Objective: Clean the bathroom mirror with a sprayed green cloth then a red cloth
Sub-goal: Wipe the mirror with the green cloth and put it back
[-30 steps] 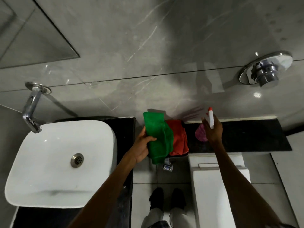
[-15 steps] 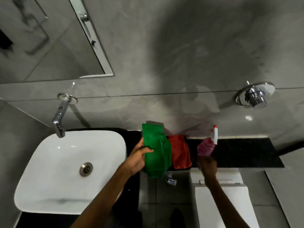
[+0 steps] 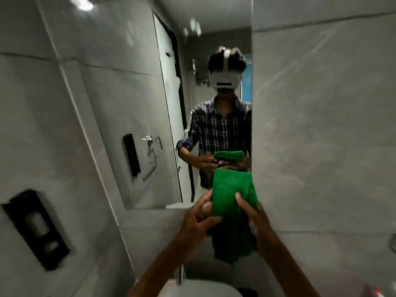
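Observation:
The green cloth [image 3: 232, 213] hangs folded in front of me, held up before the lower right corner of the bathroom mirror [image 3: 150, 103]. My left hand [image 3: 198, 221] grips its left edge with fingers curled around the fabric. My right hand [image 3: 255, 217] holds its right side, thumb on the front. The mirror shows a person in a checked shirt holding the same cloth. The red cloth and the spray bottle are out of view.
A black wall-mounted dispenser [image 3: 35, 228] sits on the left wall. The white basin rim [image 3: 205, 289] shows at the bottom edge. Grey tiled wall [image 3: 321, 146] fills the right side. A small red object [image 3: 383, 293] peeks in at the bottom right corner.
The view rose from the counter to the mirror. My right hand let go of the spray bottle and joined my left hand on the green cloth, now lifted off the ledge.

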Demonstrator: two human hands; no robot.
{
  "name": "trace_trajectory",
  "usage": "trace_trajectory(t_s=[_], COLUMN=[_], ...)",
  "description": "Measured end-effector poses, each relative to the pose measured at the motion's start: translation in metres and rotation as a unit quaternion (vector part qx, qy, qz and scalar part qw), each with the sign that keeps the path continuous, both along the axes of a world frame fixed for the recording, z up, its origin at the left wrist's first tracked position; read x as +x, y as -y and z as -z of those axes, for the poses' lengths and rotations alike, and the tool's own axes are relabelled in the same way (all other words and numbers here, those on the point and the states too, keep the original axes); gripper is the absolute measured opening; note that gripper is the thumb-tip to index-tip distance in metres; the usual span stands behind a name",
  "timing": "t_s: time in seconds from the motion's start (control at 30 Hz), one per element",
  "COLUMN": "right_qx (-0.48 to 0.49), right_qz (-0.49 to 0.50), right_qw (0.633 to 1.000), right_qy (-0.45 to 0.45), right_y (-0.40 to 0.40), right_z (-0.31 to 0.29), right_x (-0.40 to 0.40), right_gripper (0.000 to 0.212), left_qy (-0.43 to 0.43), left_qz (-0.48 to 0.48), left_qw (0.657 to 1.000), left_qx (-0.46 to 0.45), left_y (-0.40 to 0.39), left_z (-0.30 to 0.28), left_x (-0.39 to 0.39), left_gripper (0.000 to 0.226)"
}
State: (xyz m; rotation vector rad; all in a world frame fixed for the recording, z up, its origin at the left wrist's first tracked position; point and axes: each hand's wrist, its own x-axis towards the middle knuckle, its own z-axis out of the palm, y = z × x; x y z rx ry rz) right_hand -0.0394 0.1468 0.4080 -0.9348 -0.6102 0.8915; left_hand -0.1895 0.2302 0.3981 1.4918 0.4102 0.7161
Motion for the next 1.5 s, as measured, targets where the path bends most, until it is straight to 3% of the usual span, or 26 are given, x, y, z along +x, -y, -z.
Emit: trace_trajectory(t_s=[0.07, 0.13, 0.2, 0.27, 0.33, 0.37, 0.5, 0.57, 0.7, 0.83, 0.9, 0.97, 1.03, 1.07, 1.13, 1.27, 1.33, 1.4, 1.5], right_qx=[0.04, 0.073, 0.113, 0.145, 0.094, 0.052, -0.084, -0.097, -0.111, -0.027, 0.031, 0.063, 0.074, 0.069, 0.031, -0.074, -0.081, -0.071, -0.021], right_qz=[0.115, 0.23, 0.347, 0.461, 0.513, 0.516, 0.532, 0.569, 0.632, 0.596, 0.527, 0.447, 0.409, 0.413, 0.467, 0.635, 0.669, 0.671, 0.654], right_qw=[0.986, 0.944, 0.873, 0.777, 0.708, 0.692, 0.586, 0.578, 0.623, 0.606, 0.563, 0.479, 0.394, 0.375, 0.398, 0.562, 0.622, 0.648, 0.624], right_qy=[0.115, 0.225, 0.322, 0.404, 0.476, 0.501, 0.605, 0.576, 0.448, 0.526, 0.636, 0.753, 0.82, 0.827, 0.789, 0.524, 0.398, 0.354, 0.428], right_y=[-0.021, -0.042, -0.055, -0.073, -0.096, -0.104, -0.138, -0.156, -0.201, -0.256, -0.277, -0.28, -0.267, -0.256, -0.229, -0.188, -0.19, -0.204, -0.234], right_z=[-0.049, -0.094, -0.131, -0.161, -0.177, -0.182, -0.182, -0.183, -0.21, -0.231, -0.221, -0.203, -0.186, -0.18, -0.177, -0.229, -0.273, -0.31, -0.334], right_x=[-0.005, -0.012, -0.014, -0.013, -0.005, 0.0, 0.023, 0.016, -0.041, -0.122, -0.151, -0.15, -0.12, -0.1, -0.055, -0.002, -0.015, -0.042, -0.092], right_gripper=[0.021, 0.023, 0.023, 0.038, 0.064, 0.073, 0.089, 0.091, 0.083, 0.084, 0.082, 0.078, 0.075, 0.074, 0.072, 0.069, 0.068, 0.068, 0.069], left_qy=[0.0, -0.001, -0.033, -0.077, -0.116, -0.132, -0.196, -0.203, -0.196, -0.185, -0.169, -0.154, -0.16, -0.169, -0.187, -0.189, -0.192, -0.191, -0.188], left_qz=[-0.076, -0.187, -0.288, -0.375, -0.435, -0.447, -0.469, -0.476, -0.479, -0.484, -0.489, -0.489, -0.493, -0.495, -0.493, -0.495, -0.492, -0.494, -0.496], left_qw=[0.984, 0.93, 0.859, 0.773, 0.701, 0.682, 0.597, 0.58, 0.562, 0.55, 0.545, 0.543, 0.539, 0.537, 0.539, 0.542, 0.546, 0.545, 0.537], left_qx=[0.162, 0.315, 0.422, 0.506, 0.553, 0.564, 0.621, 0.629, 0.645, 0.655, 0.66, 0.665, 0.665, 0.662, 0.657, 0.652, 0.65, 0.65, 0.656], left_y=[-0.024, -0.055, -0.096, -0.145, -0.188, -0.205, -0.256, -0.268, -0.28, -0.285, -0.284, -0.281, -0.279, -0.279, -0.279, -0.28, -0.279, -0.28, -0.28], left_z=[-0.036, -0.067, -0.09, -0.109, -0.123, -0.129, -0.149, -0.149, -0.144, -0.143, -0.143, -0.143, -0.144, -0.144, -0.145, -0.144, -0.143, -0.142, -0.145], left_x=[-0.015, -0.04, -0.062, -0.085, -0.104, -0.109, -0.114, -0.113, -0.112, -0.112, -0.113, -0.113, -0.114, -0.114, -0.114, -0.113, -0.111, -0.112, -0.112], left_gripper=[0.066, 0.064, 0.067, 0.069, 0.075, 0.077, 0.08, 0.082, 0.081, 0.079, 0.077, 0.076, 0.076, 0.076, 0.078, 0.079, 0.079, 0.079, 0.078])
